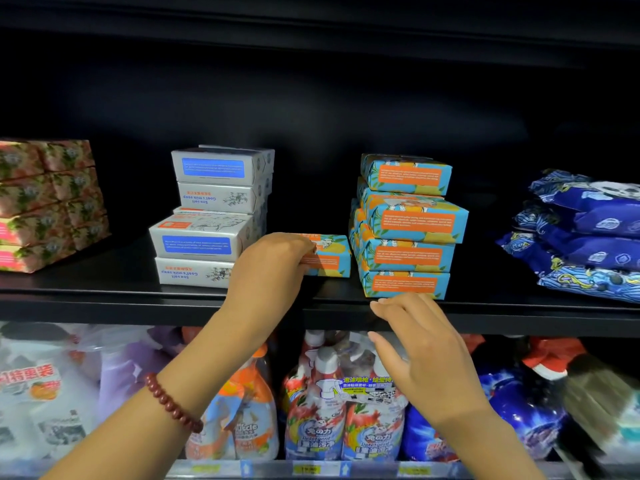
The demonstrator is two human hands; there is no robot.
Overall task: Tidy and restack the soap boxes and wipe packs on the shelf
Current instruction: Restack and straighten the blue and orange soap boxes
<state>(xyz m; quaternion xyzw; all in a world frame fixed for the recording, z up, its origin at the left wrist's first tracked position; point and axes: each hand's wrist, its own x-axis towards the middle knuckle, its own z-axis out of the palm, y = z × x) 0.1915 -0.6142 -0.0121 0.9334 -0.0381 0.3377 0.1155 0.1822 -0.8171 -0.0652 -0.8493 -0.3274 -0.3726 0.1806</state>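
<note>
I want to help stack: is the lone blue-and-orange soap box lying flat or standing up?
Lying flat: the blue-and-orange cardboard soap box rests broad face down on the black shelf.

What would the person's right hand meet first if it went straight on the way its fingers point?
Most likely the bottom box of the blue-and-orange stack. The right hand is open, with its fingertips at the shelf edge just below that box. Depth is unclear, so it might brush the edge first.
</note>
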